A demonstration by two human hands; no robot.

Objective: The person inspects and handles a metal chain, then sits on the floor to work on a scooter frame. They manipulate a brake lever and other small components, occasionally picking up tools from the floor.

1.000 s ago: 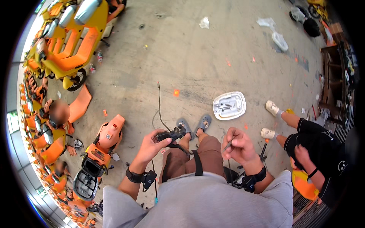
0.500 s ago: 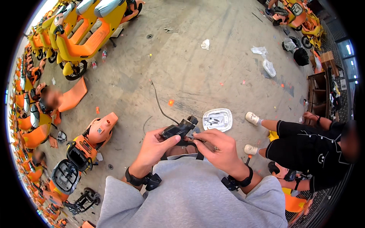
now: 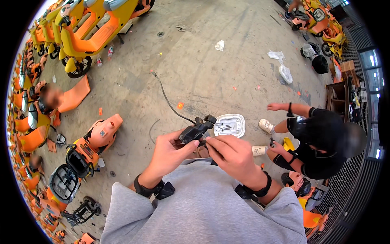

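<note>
My left hand [image 3: 168,153] is closed around a black plastic housing [image 3: 192,134], with the thumb along its near side. From the housing a dark cable [image 3: 165,96] runs up and leftward, ending in a small connector. Thumb and fingertips of my right hand [image 3: 235,155] are pinched together right at the housing's right side. What they hold is too small and covered to make out. Just beyond the right hand, a white plastic tray-like cover [image 3: 243,123] lies on the floor with several small dark pieces [image 3: 224,127] in it.
A co-worker in black [image 3: 313,138] bends low at my right, one arm stretched out. Orange scooter body parts [image 3: 97,140] lie left; yellow-orange scooters [image 3: 91,40] stand far left. Plastic bags [image 3: 285,74] and small orange scraps [image 3: 180,105] litter the concrete floor.
The black housing has tilted slightly in my left hand, and its cable has swung up and left. My right hand stays pinched beside it. The co-worker has bent down and reached an arm out.
</note>
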